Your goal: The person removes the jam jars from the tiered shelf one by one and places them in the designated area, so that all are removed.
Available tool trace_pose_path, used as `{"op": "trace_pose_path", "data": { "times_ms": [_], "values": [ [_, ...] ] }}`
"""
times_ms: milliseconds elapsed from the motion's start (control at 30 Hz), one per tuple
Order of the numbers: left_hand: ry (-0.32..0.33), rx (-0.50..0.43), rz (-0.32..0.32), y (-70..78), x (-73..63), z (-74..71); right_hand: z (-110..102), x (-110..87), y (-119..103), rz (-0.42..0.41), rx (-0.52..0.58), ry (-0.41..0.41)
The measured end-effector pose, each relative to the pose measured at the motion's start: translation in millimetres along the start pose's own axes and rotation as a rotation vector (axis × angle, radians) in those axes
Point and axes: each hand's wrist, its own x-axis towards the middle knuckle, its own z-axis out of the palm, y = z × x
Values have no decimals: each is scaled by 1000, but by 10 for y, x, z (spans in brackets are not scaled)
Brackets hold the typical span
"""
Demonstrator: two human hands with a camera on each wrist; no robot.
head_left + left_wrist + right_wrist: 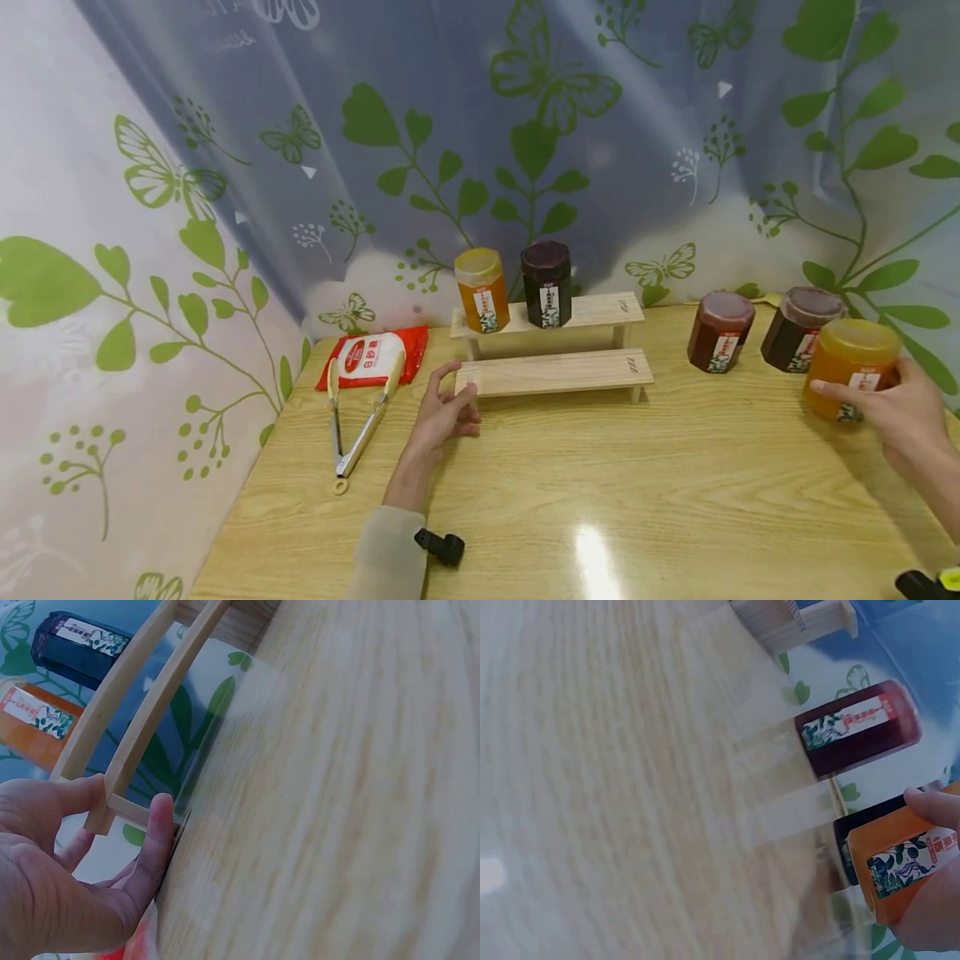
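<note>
My right hand point(909, 421) grips a jar of orange honey point(843, 360) with a yellow lid, thumb across its front. In the right wrist view this jar point(900, 862) overlaps the dark jar behind it. At the left end of a two-step wooden display rack point(555, 372), my left hand point(441, 417) pinches the lower step's corner between thumb and fingers. On the upper step stand another orange jar point(483, 296) and a very dark jar point(547, 287), side by side. A dark red jar point(720, 333) and a second dark jar point(798, 329) stand right of the rack.
A red and white packet point(371, 358) lies left of the rack, with metal tongs point(363, 437) spread open over its front edge. A pale yellow utensil point(767, 299) shows partly behind the right-hand jars. The patterned curtain point(450, 167) hangs behind the wooden table point(600, 475).
</note>
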Motion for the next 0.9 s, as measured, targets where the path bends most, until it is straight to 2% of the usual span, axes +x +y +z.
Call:
{"op": "trace_pose_path", "data": {
  "times_ms": [233, 467, 667, 900],
  "values": [
    [-7, -7, 13, -14, 10, -1, 34, 31, 59, 79, -23, 14],
    [-14, -2, 15, -38, 16, -14, 60, 51, 66, 62, -46, -9],
    [-13, 2, 7, -42, 12, -18, 68, 46, 120, -5, -50, -37],
    [-12, 7, 2, -22, 18, -12, 117, 25, 208, -137, 39, -54]
  ]
}}
